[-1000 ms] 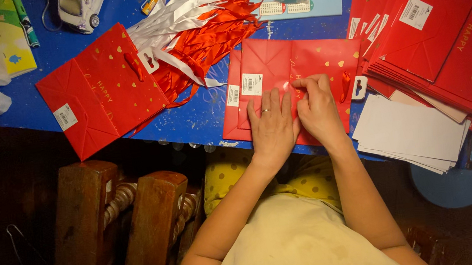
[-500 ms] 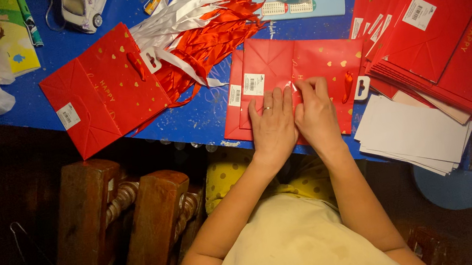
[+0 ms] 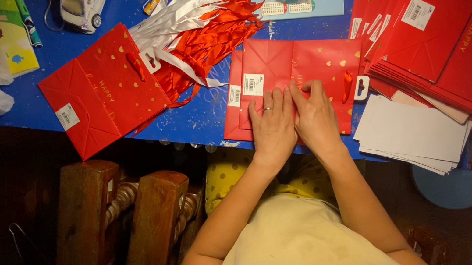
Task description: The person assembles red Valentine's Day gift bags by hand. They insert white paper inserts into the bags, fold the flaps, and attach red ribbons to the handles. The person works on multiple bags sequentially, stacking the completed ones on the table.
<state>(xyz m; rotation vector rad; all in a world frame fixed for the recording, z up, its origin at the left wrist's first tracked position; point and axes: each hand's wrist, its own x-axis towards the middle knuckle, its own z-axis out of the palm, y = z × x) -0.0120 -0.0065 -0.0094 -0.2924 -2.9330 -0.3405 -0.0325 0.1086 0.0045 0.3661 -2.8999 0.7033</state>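
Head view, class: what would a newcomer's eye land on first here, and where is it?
Most striking are the flat red gift bags: one lies at the near edge of the blue table under the left hand and right hand, pressed side by side on it. A fanned stack of the same bags fills the right. Red and white ribbons spill at top centre.

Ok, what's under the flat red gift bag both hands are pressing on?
Under the red gift bag, another red bag's edge shows at its left, lying on the blue table. The left hand and right hand cover the near part.
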